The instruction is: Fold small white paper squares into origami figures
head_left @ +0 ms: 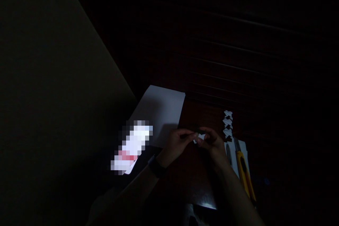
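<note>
Between my two hands, above the dark table, is a small folded piece of white paper (199, 138). My left hand (178, 144), with a dark band on its wrist, pinches the paper's left side between thumb and fingers. On the right side, my right hand (214, 144) grips it with thumb and fingertips, hiding part of it. Just right of my right hand, several small folded white paper pieces (227, 123) lie in a column. Below them a yellow utility knife (243, 173) and a slim pen-like tool (229, 154) rest on white paper (244, 145).
A stack of white paper sheets (165, 107) lies at the left of the dark wooden table (202, 114). A bright, blurred-out screen (134, 144) glows in front of it. A pale wall (53, 60) rises at the left. The room is very dark.
</note>
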`<state>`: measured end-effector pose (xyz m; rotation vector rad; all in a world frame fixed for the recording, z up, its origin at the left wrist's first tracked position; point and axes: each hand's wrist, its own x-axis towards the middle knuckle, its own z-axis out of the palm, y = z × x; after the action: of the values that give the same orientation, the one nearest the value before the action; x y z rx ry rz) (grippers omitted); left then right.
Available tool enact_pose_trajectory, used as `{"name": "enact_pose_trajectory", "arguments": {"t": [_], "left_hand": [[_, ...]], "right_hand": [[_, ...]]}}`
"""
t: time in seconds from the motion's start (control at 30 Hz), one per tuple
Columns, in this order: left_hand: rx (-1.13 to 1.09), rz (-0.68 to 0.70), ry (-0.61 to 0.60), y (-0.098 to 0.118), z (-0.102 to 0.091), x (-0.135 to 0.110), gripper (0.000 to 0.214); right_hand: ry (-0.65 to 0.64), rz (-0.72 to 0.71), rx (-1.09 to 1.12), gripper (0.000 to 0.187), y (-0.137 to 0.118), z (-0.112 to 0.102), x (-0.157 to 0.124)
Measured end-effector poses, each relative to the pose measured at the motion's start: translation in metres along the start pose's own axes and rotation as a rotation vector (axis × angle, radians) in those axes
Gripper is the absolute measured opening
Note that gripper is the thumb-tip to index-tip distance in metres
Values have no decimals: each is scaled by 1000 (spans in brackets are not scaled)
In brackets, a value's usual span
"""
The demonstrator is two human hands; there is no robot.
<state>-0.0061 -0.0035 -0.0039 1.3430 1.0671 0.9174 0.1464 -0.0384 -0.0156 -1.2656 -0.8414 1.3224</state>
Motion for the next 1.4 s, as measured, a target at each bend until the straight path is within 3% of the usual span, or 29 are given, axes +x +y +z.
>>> {"name": "enact_pose_trajectory", "arguments": {"t": [0.2, 0.57, 0.8, 1.07, 1.23, 1.4], "left_hand": [[49, 18, 11, -5, 0, 0, 22], [73, 133, -60, 0, -1, -3, 18], [72, 109, -111, 3, 0, -8, 20], [55, 70, -100, -3, 1, -3, 17], [-96, 74, -3, 0, -4, 1, 11], [-198, -88, 21, 8, -7, 0, 17]], "right_hand": [[-74, 53, -60, 40, 0, -2, 1], [-27, 60, 14, 35, 4, -3, 2], [-40, 42, 14, 35, 2, -1, 0], [-85, -152, -377, 33, -9, 1, -2], [-111, -186, -331, 45, -15, 3, -3], [-150, -152, -246, 46, -16, 4, -3]]}}
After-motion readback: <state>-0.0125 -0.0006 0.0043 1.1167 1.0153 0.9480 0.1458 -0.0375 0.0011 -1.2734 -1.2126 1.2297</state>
